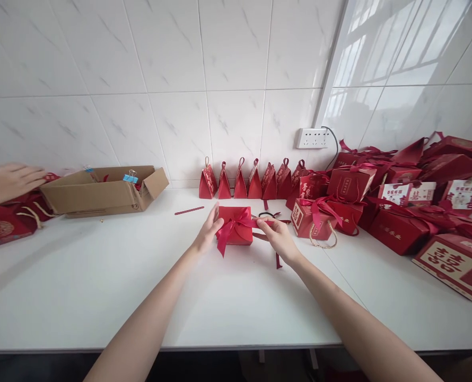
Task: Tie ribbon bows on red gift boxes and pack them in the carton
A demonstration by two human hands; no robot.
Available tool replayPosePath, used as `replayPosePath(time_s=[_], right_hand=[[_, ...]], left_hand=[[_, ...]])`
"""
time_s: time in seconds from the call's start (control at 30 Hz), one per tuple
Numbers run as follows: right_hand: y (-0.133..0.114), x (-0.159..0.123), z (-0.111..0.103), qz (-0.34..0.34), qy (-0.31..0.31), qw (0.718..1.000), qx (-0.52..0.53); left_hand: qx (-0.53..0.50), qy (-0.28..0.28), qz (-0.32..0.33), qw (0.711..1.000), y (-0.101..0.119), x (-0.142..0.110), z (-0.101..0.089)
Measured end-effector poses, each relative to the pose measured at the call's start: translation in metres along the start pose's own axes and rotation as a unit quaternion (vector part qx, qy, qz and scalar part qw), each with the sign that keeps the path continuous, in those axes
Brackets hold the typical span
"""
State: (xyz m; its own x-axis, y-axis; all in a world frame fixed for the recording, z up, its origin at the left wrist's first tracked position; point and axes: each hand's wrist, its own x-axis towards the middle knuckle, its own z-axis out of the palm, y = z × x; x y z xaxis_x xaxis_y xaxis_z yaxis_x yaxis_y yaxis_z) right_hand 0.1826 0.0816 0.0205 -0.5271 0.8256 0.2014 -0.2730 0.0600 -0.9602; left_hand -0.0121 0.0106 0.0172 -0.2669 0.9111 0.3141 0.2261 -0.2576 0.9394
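A small red gift box [236,237] sits on the white table in front of me, with a shiny red ribbon bow [236,223] on its top and front. My left hand [209,231] holds the box at its left side, thumb near the bow's loop. Between the thumb and fingertips of my right hand [279,239] is the ribbon's right tail, pulled out sideways from the bow. Just behind that hand lie what look like black scissor handles [270,215], partly hidden. A dark red strip of ribbon [278,260] lies under the right hand.
Several red triangular boxes [241,183] line the wall. Many ribboned red boxes [403,228] are piled at right. An open cardboard box [96,199] with blue clips stands at left, beside another person's hand [13,183]. A thin red strip [189,210] lies behind my left hand.
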Motion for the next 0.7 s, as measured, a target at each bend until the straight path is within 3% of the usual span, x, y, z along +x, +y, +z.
replayPosePath(time_s=[0.1, 0.2, 0.3, 0.5, 0.7], right_hand=[[0.001, 0.001, -0.001, -0.008, 0.009, 1.000, -0.005], [0.000, 0.002, -0.001, -0.008, 0.015, 1.000, -0.007], [-0.001, 0.003, -0.001, -0.012, 0.020, 1.000, -0.017], [-0.004, 0.001, -0.002, -0.025, 0.029, 0.998, -0.046], [-0.008, 0.000, -0.001, -0.011, 0.001, 0.999, -0.034]], left_hand=[[0.099, 0.096, 0.101, 0.985, 0.014, -0.004, 0.000], [0.249, 0.125, 0.183, 0.943, 0.023, -0.008, 0.004], [0.331, 0.120, 0.182, 0.918, 0.024, -0.010, 0.010], [0.321, 0.139, 0.176, 0.920, 0.020, -0.006, 0.004], [0.328, 0.110, 0.159, 0.925, 0.020, -0.006, 0.004]])
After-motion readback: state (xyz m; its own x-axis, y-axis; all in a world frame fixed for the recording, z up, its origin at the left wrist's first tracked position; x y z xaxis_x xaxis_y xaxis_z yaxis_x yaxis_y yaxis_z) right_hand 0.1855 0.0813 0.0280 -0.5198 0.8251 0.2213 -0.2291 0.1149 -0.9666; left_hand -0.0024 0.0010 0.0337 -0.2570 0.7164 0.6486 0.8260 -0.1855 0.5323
